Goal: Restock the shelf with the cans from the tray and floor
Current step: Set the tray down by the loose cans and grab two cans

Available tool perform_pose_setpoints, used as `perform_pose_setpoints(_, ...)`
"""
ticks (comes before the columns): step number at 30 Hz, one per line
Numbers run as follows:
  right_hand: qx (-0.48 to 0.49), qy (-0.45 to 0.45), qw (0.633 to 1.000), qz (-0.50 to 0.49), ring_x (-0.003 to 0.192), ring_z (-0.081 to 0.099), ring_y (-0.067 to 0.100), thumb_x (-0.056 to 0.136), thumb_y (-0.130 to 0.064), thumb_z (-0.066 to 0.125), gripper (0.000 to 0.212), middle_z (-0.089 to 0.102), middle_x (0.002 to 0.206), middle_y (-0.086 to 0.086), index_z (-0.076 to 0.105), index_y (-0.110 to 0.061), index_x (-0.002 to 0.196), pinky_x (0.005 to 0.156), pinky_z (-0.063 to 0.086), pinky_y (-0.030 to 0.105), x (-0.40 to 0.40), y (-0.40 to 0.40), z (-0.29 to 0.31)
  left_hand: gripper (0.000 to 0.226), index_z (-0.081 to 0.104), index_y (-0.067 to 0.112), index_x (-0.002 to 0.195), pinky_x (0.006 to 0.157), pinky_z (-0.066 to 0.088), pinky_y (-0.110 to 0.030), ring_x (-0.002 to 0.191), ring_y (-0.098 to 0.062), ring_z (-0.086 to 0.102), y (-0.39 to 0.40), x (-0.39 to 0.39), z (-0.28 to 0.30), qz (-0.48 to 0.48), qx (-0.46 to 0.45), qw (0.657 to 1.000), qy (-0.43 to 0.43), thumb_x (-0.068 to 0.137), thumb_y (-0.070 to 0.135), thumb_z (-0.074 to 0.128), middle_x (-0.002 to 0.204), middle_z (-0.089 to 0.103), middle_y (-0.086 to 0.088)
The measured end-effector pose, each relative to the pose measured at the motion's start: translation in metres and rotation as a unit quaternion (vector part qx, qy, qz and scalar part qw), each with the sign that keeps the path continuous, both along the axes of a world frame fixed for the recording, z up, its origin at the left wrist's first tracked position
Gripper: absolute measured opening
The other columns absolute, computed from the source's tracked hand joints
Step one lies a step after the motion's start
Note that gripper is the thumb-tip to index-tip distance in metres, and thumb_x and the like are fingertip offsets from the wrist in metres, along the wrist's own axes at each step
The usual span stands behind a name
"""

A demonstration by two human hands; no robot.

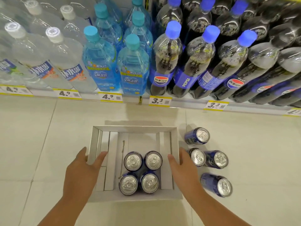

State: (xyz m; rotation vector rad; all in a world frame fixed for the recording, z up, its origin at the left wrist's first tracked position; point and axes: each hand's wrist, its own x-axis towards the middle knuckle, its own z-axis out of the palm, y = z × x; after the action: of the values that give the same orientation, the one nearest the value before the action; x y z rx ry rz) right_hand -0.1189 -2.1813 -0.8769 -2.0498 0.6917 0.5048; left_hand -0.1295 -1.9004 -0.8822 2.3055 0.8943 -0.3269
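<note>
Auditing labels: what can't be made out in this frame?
Head view only.
Blue aluminium cans in white cardboard tray: labels unreadable, seen top-down.
Yellow price tags: small print blurred; one cut by right edge.
Blue floor can beside right hand: partly hidden by its fingers.

Four blue, silver-topped cans [133,161] are recorded upright in a two-by-two cluster inside the white cardboard tray [135,128], which is set on the floor [48,144] before the shelf [187,103]. Four further cans [216,159] are noted upright on the floor, just right of the tray.

Floor can [199,158] part-hidden behind right hand [183,168]; rightmost price tag [294,112] half off-frame
</note>
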Motion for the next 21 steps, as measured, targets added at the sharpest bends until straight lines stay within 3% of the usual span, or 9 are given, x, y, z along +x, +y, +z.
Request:
perform_pose_setpoints(1,-0.015,-0.054,0.998,0.005,0.136,0.046,0.016,0.098,-0.035,0.057,0.052,0.051,0.145,-0.01,0.042,-0.025,0.147,0.11,0.036,0.033,-0.009,-0.001,0.009,0.075,0.046,0.025,0.142,0.096,0.046,-0.038,0.124,-0.023,0.055,-0.004,-0.01,0.007,0.001,0.009,0.999,-0.037,0.081,0.067,0.059,0.137,0.059,0.002)
perform_pose_setpoints(2,-0.022,-0.122,0.992,0.021,0.135,0.045,0.009,0.098,-0.032,0.057,0.05,0.049,0.146,-0.017,0.043,-0.029,0.146,0.11,0.035,0.03,-0.019,-0.001,0.019,0.077,0.037,0.031,0.147,0.104,0.039,-0.035,0.135,-0.012,0.044,-0.009,-0.02,0.015,-0.012,0.013,0.996,-0.086,0.082,0.064,0.06,0.147,0.047,0.014)
perform_pose_setpoints(5,0.007,-0.219,0.967,0.128,0.132,0.049,0.005,0.097,-0.03,0.057,0.05,0.046,0.145,-0.024,0.043,-0.036,0.145,0.106,0.038,0.021,-0.041,0.005,0.03,0.072,0.036,0.048,0.143,0.105,0.031,-0.023,0.13,0.017,0.034,-0.029,-0.041,0.022,-0.108,-0.058,0.982,-0.142,0.078,0.059,0.064,0.142,0.034,0.043)
perform_pose_setpoints(8,0.053,-0.159,0.972,0.166,0.136,0.04,-0.001,0.091,-0.033,0.064,0.063,0.039,0.147,-0.026,0.036,-0.04,0.146,0.11,0.034,0.02,-0.042,0.02,0.014,0.082,0.031,0.058,0.141,0.108,0.034,-0.027,0.132,0.01,0.038,-0.047,-0.044,0.008,-0.121,-0.165,0.975,-0.087,0.071,0.06,0.073,0.143,0.038,0.038)
perform_pose_setpoints(10,0.048,-0.106,0.98,0.161,0.134,0.027,-0.017,0.088,-0.03,0.07,0.074,0.032,0.146,-0.03,0.027,-0.047,0.146,0.107,0.024,0.006,-0.036,0.03,0.0,0.094,0.023,0.056,0.144,0.11,0.03,-0.027,0.136,0.008,0.033,-0.055,-0.037,-0.004,-0.127,-0.193,0.972,-0.055,0.068,0.057,0.078,0.148,0.035,0.034)
perform_pose_setpoints(12,0.029,-0.07,0.983,0.169,0.13,0.026,-0.019,0.086,-0.029,0.073,0.083,0.03,0.147,-0.028,0.022,-0.043,0.15,0.098,0.019,-0.003,-0.03,0.036,-0.013,0.1,0.02,0.048,0.148,0.11,0.031,-0.025,0.135,0.007,0.032,-0.061,-0.029,-0.017,-0.147,-0.197,0.969,-0.031,0.066,0.054,0.076,0.149,0.035,0.029)
perform_pose_setpoints(15,0.056,-0.019,0.986,0.157,0.138,0.028,-0.005,0.082,-0.023,0.073,0.094,0.027,0.155,-0.02,0.015,-0.038,0.155,0.106,0.023,0.009,-0.019,0.038,-0.028,0.097,0.026,0.038,0.149,0.102,0.035,-0.02,0.124,0.003,0.044,-0.068,-0.02,-0.031,-0.157,-0.209,0.965,-0.006,0.067,0.041,0.077,0.143,0.046,0.019)
perform_pose_setpoints(18,0.111,0.034,0.987,0.111,0.141,0.033,0.007,0.076,-0.014,0.071,0.102,0.028,0.157,-0.015,0.013,-0.038,0.156,0.114,0.033,0.028,-0.007,0.039,-0.034,0.094,0.031,0.031,0.147,0.095,0.043,-0.025,0.116,-0.008,0.054,-0.074,-0.013,-0.041,-0.134,-0.22,0.966,0.012,0.068,0.034,0.082,0.133,0.055,0.012)
perform_pose_setpoints(21,0.105,0.021,0.986,0.124,0.135,0.042,0.008,0.072,-0.013,0.075,0.103,0.036,0.151,-0.017,0.016,-0.042,0.152,0.111,0.039,0.034,0.0,0.039,-0.04,0.084,0.039,0.031,0.135,0.079,0.047,-0.025,0.099,-0.012,0.062,-0.079,-0.004,-0.048,-0.12,-0.202,0.972,0.013,0.065,0.024,0.085,0.117,0.063,0.009)
